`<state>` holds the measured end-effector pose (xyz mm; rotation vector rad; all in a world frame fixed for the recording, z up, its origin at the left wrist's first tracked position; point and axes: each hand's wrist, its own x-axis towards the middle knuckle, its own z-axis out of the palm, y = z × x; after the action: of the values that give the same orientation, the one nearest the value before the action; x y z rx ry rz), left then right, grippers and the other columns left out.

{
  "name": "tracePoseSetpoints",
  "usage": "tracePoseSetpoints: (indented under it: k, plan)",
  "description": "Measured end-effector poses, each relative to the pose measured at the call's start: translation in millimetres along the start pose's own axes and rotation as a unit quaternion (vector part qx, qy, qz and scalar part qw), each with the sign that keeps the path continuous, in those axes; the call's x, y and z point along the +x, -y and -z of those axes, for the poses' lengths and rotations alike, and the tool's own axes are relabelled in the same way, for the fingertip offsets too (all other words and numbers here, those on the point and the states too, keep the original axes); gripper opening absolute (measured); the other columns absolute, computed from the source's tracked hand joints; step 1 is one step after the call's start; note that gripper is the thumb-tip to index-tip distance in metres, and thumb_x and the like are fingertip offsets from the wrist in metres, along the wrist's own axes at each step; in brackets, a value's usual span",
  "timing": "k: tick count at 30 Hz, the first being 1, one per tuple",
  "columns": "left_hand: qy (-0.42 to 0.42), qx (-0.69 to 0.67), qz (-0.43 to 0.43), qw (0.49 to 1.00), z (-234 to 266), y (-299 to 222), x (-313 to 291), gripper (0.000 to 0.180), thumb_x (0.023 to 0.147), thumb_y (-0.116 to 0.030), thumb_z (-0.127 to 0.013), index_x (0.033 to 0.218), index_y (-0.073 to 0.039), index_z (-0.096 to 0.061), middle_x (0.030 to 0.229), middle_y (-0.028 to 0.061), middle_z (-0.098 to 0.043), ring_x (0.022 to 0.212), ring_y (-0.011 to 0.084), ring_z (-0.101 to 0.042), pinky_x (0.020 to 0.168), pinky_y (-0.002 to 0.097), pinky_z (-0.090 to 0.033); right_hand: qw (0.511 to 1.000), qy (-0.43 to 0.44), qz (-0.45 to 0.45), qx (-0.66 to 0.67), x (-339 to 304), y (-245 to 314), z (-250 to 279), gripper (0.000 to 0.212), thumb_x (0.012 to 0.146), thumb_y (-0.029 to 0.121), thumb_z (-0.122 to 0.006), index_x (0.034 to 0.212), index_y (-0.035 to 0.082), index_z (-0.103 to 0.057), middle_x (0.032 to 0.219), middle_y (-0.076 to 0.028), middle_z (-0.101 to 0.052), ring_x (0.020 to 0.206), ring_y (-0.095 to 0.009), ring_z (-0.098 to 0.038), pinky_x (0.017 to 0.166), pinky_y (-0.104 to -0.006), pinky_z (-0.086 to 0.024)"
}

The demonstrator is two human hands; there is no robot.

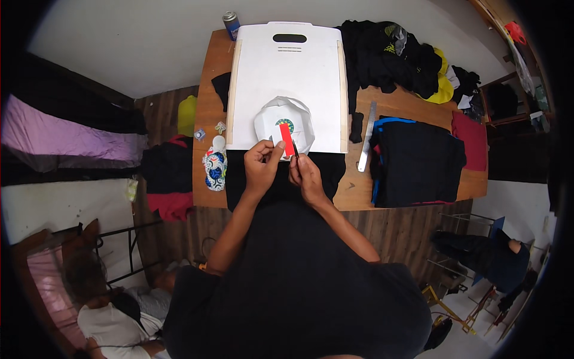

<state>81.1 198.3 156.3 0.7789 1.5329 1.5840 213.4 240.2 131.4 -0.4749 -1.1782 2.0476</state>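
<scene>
My left hand (260,169) pinches a small red strip with a white edge (287,142) between thumb and fingers. My right hand (308,179) is closed around a slim dark tool (295,149) that touches or overlaps the strip's right side; its exact kind is too small to make out. Just beyond both hands lies a crumpled, round white bowl-shaped thing (303,118), with a round green print (284,125) at its middle. It rests on the near part of a large white board (287,78) with a dark oval slot at its far end.
The wooden table (359,190) carries a metal ruler (367,137), folded dark clothes (415,161), a black clothing heap (388,60), a spray can (231,25) and a patterned cloth item (215,169). Other people are at lower left (119,323) and lower right (505,260).
</scene>
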Motion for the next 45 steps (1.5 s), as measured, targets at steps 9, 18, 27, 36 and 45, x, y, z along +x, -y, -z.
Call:
tracePoseSetpoints:
  k: [9,18,27,36,45]
  plan:
    - [0.001,0.013,-0.009,1.000,2,4,1,0.014,0.093,-0.009,-0.064,0.084,0.001,-0.063,0.076,0.0015,-0.066,0.066,0.0011,-0.055,0.060,0.0168,-0.041,1.000,0.003,0.003,-0.005,1,1,0,0.033,0.106,0.033,-0.034,0.094,0.005,-0.049,0.061,0.003,-0.034,0.052,-0.006,-0.029,0.049,-0.0227,-0.027]
    - [0.007,-0.028,-0.009,1.000,-3,5,0,0.013,0.092,-0.009,-0.065,0.083,0.001,-0.063,0.075,0.0004,-0.065,0.066,0.0009,-0.054,0.060,0.0168,-0.042,1.000,-0.003,0.022,-0.017,8,6,-2,0.035,0.105,0.035,-0.034,0.093,0.005,-0.048,0.059,0.003,-0.033,0.050,-0.007,-0.030,0.048,-0.0226,-0.028]
    - [0.009,0.015,-0.011,1.000,-1,11,0,0.013,0.092,-0.008,-0.065,0.081,0.000,-0.063,0.071,-0.0035,-0.060,0.063,-0.0011,-0.050,0.057,0.0156,-0.039,0.999,-0.008,0.021,-0.023,11,4,-1,0.036,0.105,0.035,-0.034,0.095,0.005,-0.049,0.059,0.003,-0.033,0.050,-0.007,-0.030,0.048,-0.0225,-0.027]
    - [0.004,0.005,-0.005,1.000,-3,9,0,0.013,0.092,-0.007,-0.065,0.080,-0.001,-0.063,0.070,-0.0050,-0.059,0.062,-0.0020,-0.047,0.056,0.0154,-0.036,0.999,-0.018,0.032,-0.016,11,-1,-1,0.034,0.106,0.032,-0.033,0.094,0.005,-0.050,0.059,0.003,-0.033,0.050,-0.006,-0.030,0.048,-0.0229,-0.028]
    - [0.008,0.004,-0.010,1.000,-4,9,-2,0.012,0.092,-0.007,-0.065,0.082,-0.001,-0.063,0.071,-0.0049,-0.059,0.063,-0.0018,-0.048,0.057,0.0153,-0.037,0.999,-0.019,0.019,-0.020,9,1,-2,0.036,0.106,0.035,-0.032,0.093,0.006,-0.048,0.058,0.003,-0.032,0.050,-0.007,-0.030,0.049,-0.0223,-0.028]
